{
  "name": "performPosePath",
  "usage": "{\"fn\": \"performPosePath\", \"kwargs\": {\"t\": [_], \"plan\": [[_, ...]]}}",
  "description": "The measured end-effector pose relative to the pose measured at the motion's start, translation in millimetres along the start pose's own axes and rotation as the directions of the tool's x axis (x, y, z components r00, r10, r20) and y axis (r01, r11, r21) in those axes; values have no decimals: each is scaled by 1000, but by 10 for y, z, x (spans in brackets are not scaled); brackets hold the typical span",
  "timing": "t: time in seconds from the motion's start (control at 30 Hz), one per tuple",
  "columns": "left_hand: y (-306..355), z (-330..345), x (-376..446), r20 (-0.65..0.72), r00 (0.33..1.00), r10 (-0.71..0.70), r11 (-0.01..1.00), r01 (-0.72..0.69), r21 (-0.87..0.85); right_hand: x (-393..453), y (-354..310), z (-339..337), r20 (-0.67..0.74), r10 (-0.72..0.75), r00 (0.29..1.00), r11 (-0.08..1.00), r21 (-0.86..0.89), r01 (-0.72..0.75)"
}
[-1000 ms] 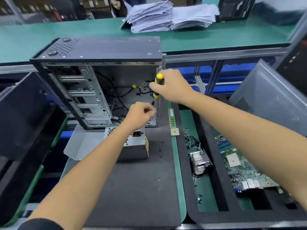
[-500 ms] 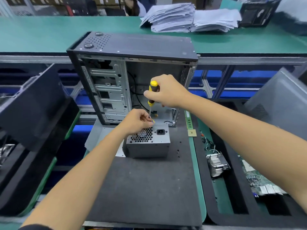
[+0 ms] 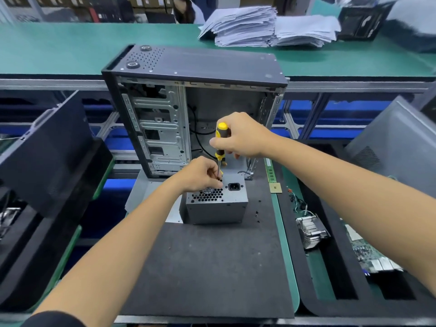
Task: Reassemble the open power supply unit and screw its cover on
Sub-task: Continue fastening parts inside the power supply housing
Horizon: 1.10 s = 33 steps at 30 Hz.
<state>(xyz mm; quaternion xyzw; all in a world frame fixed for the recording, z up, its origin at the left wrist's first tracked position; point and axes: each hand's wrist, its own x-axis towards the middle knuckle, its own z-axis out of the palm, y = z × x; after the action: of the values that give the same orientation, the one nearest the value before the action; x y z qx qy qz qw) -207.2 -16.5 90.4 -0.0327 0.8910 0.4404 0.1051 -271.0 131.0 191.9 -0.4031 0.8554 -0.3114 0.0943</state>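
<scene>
A: What is happening at the power supply unit (image 3: 215, 201)?

B: The unit is sitting on the dark mat (image 3: 207, 267) of the table (image 3: 286, 244), just in front of the open computer case (image 3: 188, 109). The right hand (image 3: 238, 138) is wrapping its fingers round the yellow-and-black screwdriver (image 3: 220, 142), holding it upright over the unit's upper face. The left hand (image 3: 200, 174) is curling its fingertips round the shaft near the tip; whether a screw is being pinched there cannot be told.

A: What is likely to go wrong?

B: The tip is probably seating in a screw at the unit's rear edge. If the shaft is tilting, the bit may be slipping out and skidding toward the fan grille (image 3: 207, 194) or the power socket (image 3: 234, 186). A dropped screw may be joining the loose screws (image 3: 258, 214) right of the unit, or falling through the grille.

A: What is differing from half a second earlier?

B: Little about the hands: both are keeping their grips. The view is shifting, so the unit is appearing slightly lower and more centred.
</scene>
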Motion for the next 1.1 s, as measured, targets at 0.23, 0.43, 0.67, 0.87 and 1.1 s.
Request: {"fn": "performPosePath", "kwargs": {"t": [0.23, 0.43, 0.67, 0.87, 1.1], "plan": [[24, 8, -61, 82, 997, -16, 994, 6, 113, -63, 37, 66, 84, 0, 996, 1000, 20, -2], [47, 65, -136, 126, 992, 10, 993, -24, 112, -124, 24, 61, 160, -37, 986, 999, 30, 32], [53, 126, -188, 170, 985, 8, 995, -25, 97, -178, -17, 32, 231, -123, 965, 991, -14, 130], [25, 206, -172, 137, 991, 0, 992, -17, 125, -215, 7, 89, 274, -154, 949, 984, -47, 173], [-9, 236, -154, 123, 992, 8, 991, -24, 131, -191, -3, 70, 326, -168, 930, 972, -105, 212]]}}
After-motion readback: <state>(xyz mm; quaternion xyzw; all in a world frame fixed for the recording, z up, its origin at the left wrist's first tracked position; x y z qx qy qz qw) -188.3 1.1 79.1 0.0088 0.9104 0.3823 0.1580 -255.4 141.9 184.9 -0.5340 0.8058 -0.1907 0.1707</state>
